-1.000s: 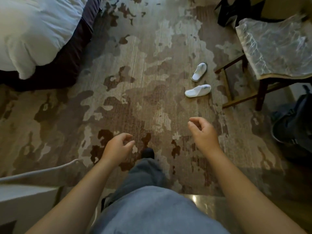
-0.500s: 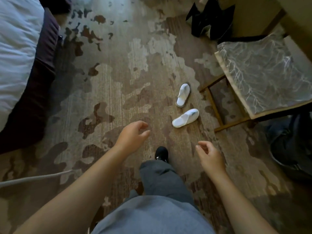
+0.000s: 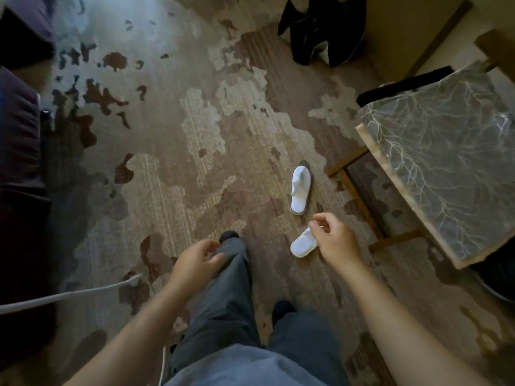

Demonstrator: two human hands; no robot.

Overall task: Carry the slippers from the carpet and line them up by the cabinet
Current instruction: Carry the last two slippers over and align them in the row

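Two white slippers lie on the patterned carpet (image 3: pixel 195 140). The far slipper (image 3: pixel 300 190) lies lengthwise, fully in sight. The near slipper (image 3: pixel 303 244) lies at an angle, its heel end hidden behind my right hand (image 3: pixel 334 237). That hand hovers above it with fingers loosely curled and holds nothing. My left hand (image 3: pixel 195 261) hangs in front of my left trouser leg, fingers half bent and empty. Whether the right hand touches the slipper I cannot tell.
A chair (image 3: pixel 443 162) with a marbled grey seat and wooden legs stands right of the slippers. Black clothing (image 3: pixel 320 26) is heaped at the top by a beige cabinet or wall (image 3: pixel 401 29). A dark bed edge (image 3: pixel 19 135) runs down the left. A grey cable (image 3: pixel 69 293) crosses the lower left.
I have stepped forward, so the slippers now lie close in front of me. My right hand has risen over the near slipper; my left hand has dropped lower.
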